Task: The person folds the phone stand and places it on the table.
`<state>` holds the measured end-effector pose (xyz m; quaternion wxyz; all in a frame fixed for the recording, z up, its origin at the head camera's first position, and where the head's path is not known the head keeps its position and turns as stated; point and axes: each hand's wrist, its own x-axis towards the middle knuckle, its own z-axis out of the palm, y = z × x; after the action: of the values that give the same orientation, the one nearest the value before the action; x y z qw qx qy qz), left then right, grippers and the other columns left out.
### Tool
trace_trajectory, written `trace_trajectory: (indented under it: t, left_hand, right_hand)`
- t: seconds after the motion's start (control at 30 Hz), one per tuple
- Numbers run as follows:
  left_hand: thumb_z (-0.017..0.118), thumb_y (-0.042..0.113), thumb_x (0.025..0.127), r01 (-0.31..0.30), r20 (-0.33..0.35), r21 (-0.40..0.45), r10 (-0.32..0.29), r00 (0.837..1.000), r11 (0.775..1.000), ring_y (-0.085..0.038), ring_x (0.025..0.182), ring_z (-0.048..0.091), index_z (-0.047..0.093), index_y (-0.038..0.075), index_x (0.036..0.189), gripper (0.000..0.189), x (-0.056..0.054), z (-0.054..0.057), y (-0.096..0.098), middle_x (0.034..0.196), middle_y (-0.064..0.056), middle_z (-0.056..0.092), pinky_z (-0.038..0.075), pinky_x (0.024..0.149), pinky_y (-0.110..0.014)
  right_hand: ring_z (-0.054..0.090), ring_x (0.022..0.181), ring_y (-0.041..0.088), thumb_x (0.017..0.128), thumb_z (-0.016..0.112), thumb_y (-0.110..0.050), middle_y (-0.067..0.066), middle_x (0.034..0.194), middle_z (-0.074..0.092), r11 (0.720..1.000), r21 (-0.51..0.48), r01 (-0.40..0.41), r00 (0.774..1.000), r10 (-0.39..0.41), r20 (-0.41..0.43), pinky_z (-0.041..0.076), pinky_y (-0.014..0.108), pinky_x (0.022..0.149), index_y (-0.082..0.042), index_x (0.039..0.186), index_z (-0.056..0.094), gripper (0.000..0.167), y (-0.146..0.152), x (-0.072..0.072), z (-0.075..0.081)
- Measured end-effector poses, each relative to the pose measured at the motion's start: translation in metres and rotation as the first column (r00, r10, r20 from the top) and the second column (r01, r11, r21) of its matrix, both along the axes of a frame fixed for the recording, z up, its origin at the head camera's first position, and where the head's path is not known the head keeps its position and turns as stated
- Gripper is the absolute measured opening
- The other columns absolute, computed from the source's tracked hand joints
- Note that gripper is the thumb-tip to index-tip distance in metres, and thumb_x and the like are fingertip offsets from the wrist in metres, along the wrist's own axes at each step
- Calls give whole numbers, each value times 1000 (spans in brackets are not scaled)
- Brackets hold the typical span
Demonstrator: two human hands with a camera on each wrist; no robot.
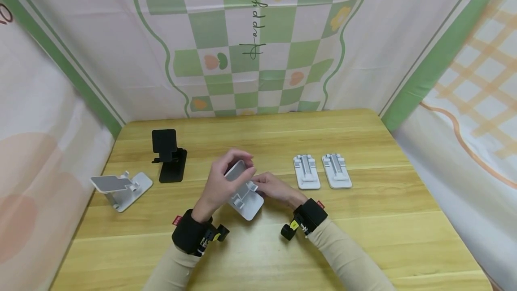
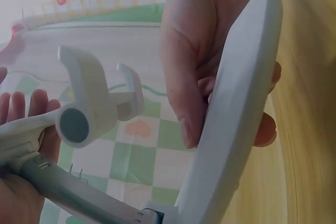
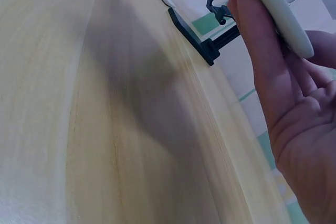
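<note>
A white folding phone stand (image 1: pixel 248 203) is held partly unfolded between both hands, above the table. My left hand (image 1: pixel 220 183) grips its grey-padded top plate, thumb on one side and fingers curled over the far edge. My right hand (image 1: pixel 276 187) pinches the base at its right side. In the left wrist view the right thumb lies on the inner face of the base (image 2: pixel 236 103), with fingers behind it. That view also shows the hinged arm (image 2: pixel 79 192) raised away from the base. In the right wrist view, the right hand (image 3: pixel 299 98) holds the base edge (image 3: pixel 278 11).
Two folded white phone stands (image 1: pixel 307 172) (image 1: pixel 337 171) lie side by side to the right. On the left, an unfolded white stand (image 1: pixel 123 187) and an unfolded black stand (image 1: pixel 169 156) stand on the wooden table (image 1: pixel 258 255). A patterned cloth (image 1: pixel 258 80) hangs behind the table.
</note>
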<state>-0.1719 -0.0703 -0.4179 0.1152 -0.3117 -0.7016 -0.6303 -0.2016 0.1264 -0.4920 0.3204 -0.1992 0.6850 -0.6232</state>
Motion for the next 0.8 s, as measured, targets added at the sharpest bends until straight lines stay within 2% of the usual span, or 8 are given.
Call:
trace_trajectory:
  t: [0.23,0.37,0.5,0.63,0.8]
  left_hand:
    - [74,-3,89,34,-9,-44,-35,999,998,-23,99,67,67,4,116,29,-1,0,0,105,-12,72,51,83,-28]
    - [74,-2,88,17,-46,-79,-20,999,997,-29,112,66,66,2,121,34,-2,1,-1,117,-15,71,53,96,-35]
    - [74,2,88,-34,-65,-99,27,998,995,-33,124,62,62,-1,129,42,-4,3,-3,128,-18,68,49,108,-51]
    - [75,6,88,-97,-10,-97,96,995,991,-34,126,60,59,0,134,49,-5,2,-6,134,-17,65,46,107,-58]
    - [77,11,89,-122,81,-130,133,988,984,-34,126,58,54,0,140,57,-10,-4,-8,139,-16,62,45,106,-55]
  right_hand:
    - [67,79,8,106,48,-8,-1,91,73,1000,10,-2,999,2,-34,55,21,71,20,118,59,33,2,1,-3]
    - [68,81,9,107,46,-7,7,97,73,1000,3,11,999,-11,-53,56,21,71,20,121,59,33,3,1,-2]
    - [70,86,13,109,44,-9,24,114,71,999,-17,45,998,-46,-42,59,27,76,18,136,52,39,3,1,2]
    - [71,94,16,110,45,-13,32,127,65,993,-32,117,992,-118,-41,61,32,82,17,143,47,44,2,1,5]
    - [70,100,19,110,43,-12,34,130,62,976,-74,206,978,-206,10,61,34,86,17,143,45,44,2,1,4]
